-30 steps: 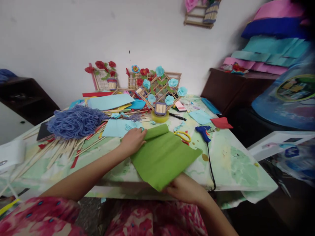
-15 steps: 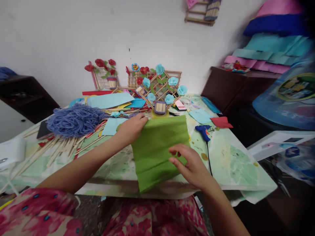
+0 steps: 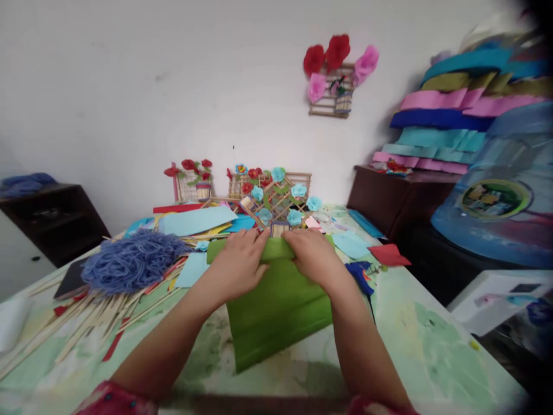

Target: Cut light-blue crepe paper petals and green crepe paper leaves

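Clock bearings are taken from the green sheet, 12 pointing away from the person.

Table [image 3: 408, 346], covered in a green-and-white mottled cloth; under everything listed, save the next two entries.
Stack of paper [image 3: 440, 127], folded, in pink, teal, olive and dark blue; on a dark cabinet [image 3: 371, 199] at 1 to 2 o'clock.
Bottle [image 3: 496, 193], large, translucent blue, labelled; at 2 o'clock.
Green sheet [image 3: 279, 314], on the table directly before the person; far edge turned over into a band, near part lying loose.
Wool [image 3: 133, 262], blue, heaped loosely; at 10 o'clock.
Lattice [image 3: 283, 197], of sticks, bearing light-blue flowers; at 12 o'clock, beyond the hands.
Sticks [image 3: 93, 314], pale, strewn at 9 o'clock.
Left hand [image 3: 239, 259] and right hand [image 3: 311, 253], one pair, palms down; on the band at the sheet's 11 and 1 o'clock, fingers pointing away, left thumb extended inward. Whether they clasp the paper or merely press it cannot be told.
Red paper [image 3: 389, 255], one piece, at 2 o'clock.
Glue gun [image 3: 359, 274], blue, between 2 and 3 o'clock, just beside the right forearm.
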A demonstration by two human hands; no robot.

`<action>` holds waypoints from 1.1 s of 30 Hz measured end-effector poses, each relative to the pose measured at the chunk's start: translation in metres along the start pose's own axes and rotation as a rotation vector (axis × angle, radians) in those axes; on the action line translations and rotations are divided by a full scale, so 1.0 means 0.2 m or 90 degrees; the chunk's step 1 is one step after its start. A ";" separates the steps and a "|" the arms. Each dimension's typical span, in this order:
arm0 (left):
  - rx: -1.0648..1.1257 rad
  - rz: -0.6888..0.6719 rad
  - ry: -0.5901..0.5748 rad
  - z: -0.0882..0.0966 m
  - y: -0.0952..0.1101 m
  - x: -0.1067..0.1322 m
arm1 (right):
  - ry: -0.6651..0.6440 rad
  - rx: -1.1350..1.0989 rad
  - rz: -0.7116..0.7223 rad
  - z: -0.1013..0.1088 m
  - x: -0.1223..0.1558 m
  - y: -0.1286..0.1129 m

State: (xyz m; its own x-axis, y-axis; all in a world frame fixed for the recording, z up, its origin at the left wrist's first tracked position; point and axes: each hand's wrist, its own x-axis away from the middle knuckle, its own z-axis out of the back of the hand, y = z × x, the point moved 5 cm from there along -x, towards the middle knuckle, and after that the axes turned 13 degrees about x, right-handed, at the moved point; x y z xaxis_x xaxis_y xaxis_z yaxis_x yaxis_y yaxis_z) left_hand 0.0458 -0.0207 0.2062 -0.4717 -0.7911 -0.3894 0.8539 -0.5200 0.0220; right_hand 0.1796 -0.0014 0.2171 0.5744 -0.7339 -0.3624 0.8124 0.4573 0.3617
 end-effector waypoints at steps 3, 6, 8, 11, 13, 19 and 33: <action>0.040 -0.014 -0.019 0.02 -0.04 0.01 | 0.016 0.002 -0.026 -0.02 -0.04 0.01; 0.061 0.028 -0.038 0.00 -0.10 -0.02 | -0.009 -0.015 -0.014 -0.06 -0.07 0.00; 0.039 0.065 -0.041 -0.02 -0.13 -0.05 | -0.043 -0.040 0.003 -0.09 -0.08 -0.01; 0.009 0.063 -0.059 -0.07 -0.11 -0.08 | -0.082 -0.049 0.009 -0.15 -0.09 0.01; 0.019 0.042 -0.067 -0.11 -0.08 -0.09 | -0.094 -0.039 0.004 -0.19 -0.09 0.03; 0.094 0.071 -0.105 -0.18 -0.09 -0.08 | -0.094 -0.041 0.043 -0.21 -0.12 0.00; 0.110 -0.018 -0.061 -0.15 -0.01 -0.04 | -0.081 -0.241 0.078 -0.13 0.00 0.08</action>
State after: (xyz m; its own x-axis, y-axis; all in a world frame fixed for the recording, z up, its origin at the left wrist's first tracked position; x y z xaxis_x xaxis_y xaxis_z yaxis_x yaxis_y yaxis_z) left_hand 0.0537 -0.0031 0.1822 -0.5203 -0.7985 -0.3028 0.7937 -0.5830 0.1737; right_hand 0.1946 0.0199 0.1999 0.6711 -0.7081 -0.2195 0.7321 0.6796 0.0460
